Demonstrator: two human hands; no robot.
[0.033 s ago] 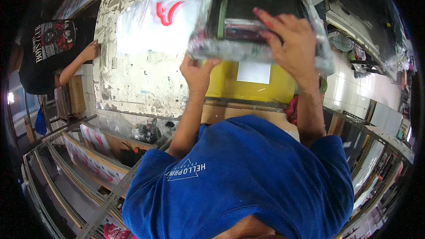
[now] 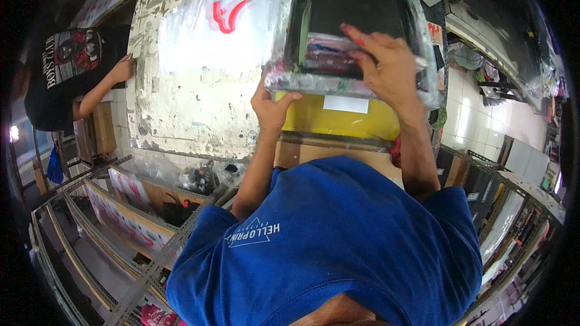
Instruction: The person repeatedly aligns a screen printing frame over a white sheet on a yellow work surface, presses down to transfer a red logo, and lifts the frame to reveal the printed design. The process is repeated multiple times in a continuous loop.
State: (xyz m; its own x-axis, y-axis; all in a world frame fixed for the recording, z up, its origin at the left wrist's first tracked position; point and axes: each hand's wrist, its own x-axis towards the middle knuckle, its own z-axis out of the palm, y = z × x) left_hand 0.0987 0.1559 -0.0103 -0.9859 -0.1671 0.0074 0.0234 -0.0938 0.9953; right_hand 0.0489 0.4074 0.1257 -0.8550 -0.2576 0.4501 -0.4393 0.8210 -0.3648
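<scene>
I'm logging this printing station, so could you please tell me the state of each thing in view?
Screen frame: tilted over the yellow sheet, gripped at its near edge.
Squeegee: inside the frame, under the right hand.
Left hand: gripping the frame.
Right hand: on the squeegee.
Clear sheet: flat, red print showing.
Yellow sheet: flat, partly covered.

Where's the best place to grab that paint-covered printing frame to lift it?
Grip the printing frame by its near rail, coming from the person's side, probably both hands spread apart. That rail is bare and overhangs the yellow sheet; the left hand already holds its corner.
</scene>
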